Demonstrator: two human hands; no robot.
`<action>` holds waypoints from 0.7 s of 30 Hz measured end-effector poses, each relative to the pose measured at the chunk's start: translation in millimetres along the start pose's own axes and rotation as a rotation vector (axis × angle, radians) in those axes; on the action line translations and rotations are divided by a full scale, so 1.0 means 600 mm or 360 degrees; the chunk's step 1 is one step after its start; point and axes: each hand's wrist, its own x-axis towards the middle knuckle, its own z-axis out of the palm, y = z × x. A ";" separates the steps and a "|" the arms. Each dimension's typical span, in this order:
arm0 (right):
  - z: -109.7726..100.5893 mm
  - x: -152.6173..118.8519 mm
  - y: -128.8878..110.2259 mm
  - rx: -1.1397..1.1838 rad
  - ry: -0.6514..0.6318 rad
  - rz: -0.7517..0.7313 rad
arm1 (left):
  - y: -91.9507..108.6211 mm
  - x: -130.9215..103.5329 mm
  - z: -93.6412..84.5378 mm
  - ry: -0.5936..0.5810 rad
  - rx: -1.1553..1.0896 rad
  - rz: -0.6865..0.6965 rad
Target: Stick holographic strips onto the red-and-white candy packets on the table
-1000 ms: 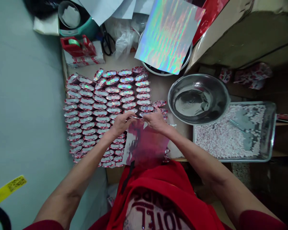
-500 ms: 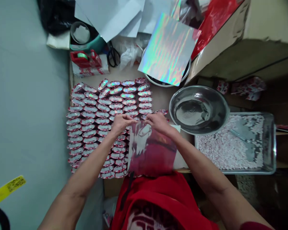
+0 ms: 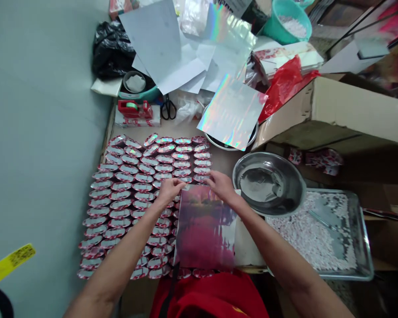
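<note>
A mirror-like reflective sheet point(image 3: 205, 234) lies in front of me over part of the rows of small packets, showing pink and purple reflections. My left hand point(image 3: 170, 192) is closed in a pinch at its far left corner. At the sheet's far edge, further right, my right hand point(image 3: 221, 185) has its fingers bent and closed on the edge; the exact grip is partly hidden. Left of and beyond the sheet, many small packets point(image 3: 120, 203) stand close together in rows, with oval silvery tops and red-and-white sides.
A steel bowl point(image 3: 268, 183) stands to the right, overlapping a metal tray point(image 3: 365, 238) of small pale pieces. Beyond are a holographic sheet point(image 3: 234, 112) over another bowl, a red tape dispenser point(image 3: 135, 109), scissors point(image 3: 168, 108) and a cardboard box point(image 3: 351, 110). A wall point(image 3: 43, 132) bounds the left.
The view has tilted up, so more of the far table shows. My hands have moved a little apart along the sheet's far edge, and the sheet looks flatter.
</note>
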 end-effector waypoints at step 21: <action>0.132 -0.048 -0.125 -0.0275 0.0022 -0.0462 | 0.012 -0.041 -0.019 -0.0093 -0.0431 -0.0267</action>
